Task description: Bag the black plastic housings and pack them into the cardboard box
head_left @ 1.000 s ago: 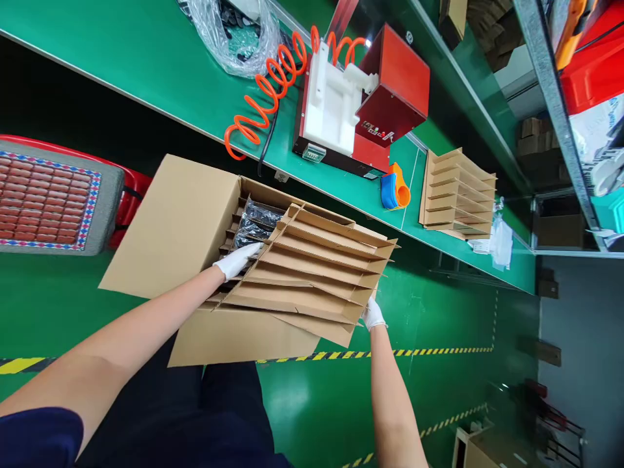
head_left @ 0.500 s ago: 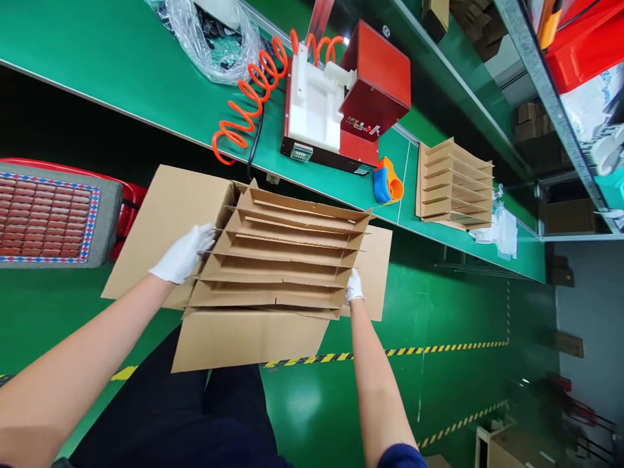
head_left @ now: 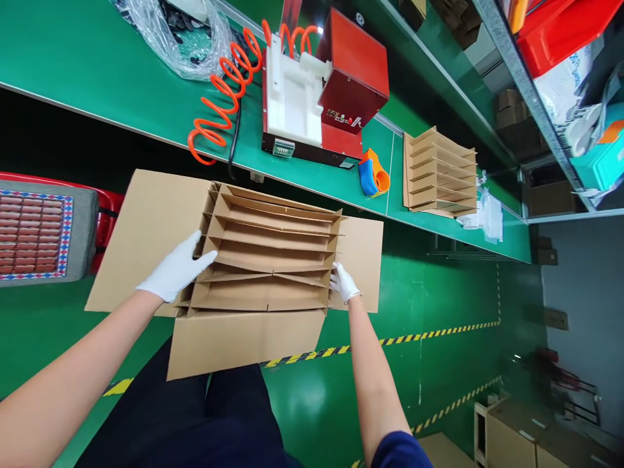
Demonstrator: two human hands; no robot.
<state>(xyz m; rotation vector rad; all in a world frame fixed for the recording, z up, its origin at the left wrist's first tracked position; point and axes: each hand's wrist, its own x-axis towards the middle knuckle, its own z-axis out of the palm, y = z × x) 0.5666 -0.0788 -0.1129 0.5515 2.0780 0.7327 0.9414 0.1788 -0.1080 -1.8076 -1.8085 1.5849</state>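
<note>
An open cardboard box (head_left: pixel 246 338) lies in front of my legs with its flaps folded outward. A cardboard divider (head_left: pixel 273 244) with several parallel slats sits in the box opening, its slat ends showing at both sides. My left hand (head_left: pixel 178 268), in a white glove, is at the divider's left side with thumb and fingers spread, the thumb over the slats. My right hand (head_left: pixel 345 283), also gloved, is at the right side, its fingers apart and touching or close to the slat ends. One slat near the front bows out of line.
Beyond the box runs a green workbench (head_left: pixel 312 170) bearing a red machine (head_left: pixel 353 78), a coiled orange hose (head_left: pixel 214 120), a blue and orange tape dispenser (head_left: pixel 374 174) and a second cardboard divider (head_left: pixel 441 172). A red-framed chair (head_left: pixel 82 227) stands at left. Metal shelving (head_left: pixel 531 91) is at right.
The divider has gone down further into the box and sits more squarely. My left hand has spread its fingers, and my right hand shows more fully at the right edge. The view has shifted slightly.
</note>
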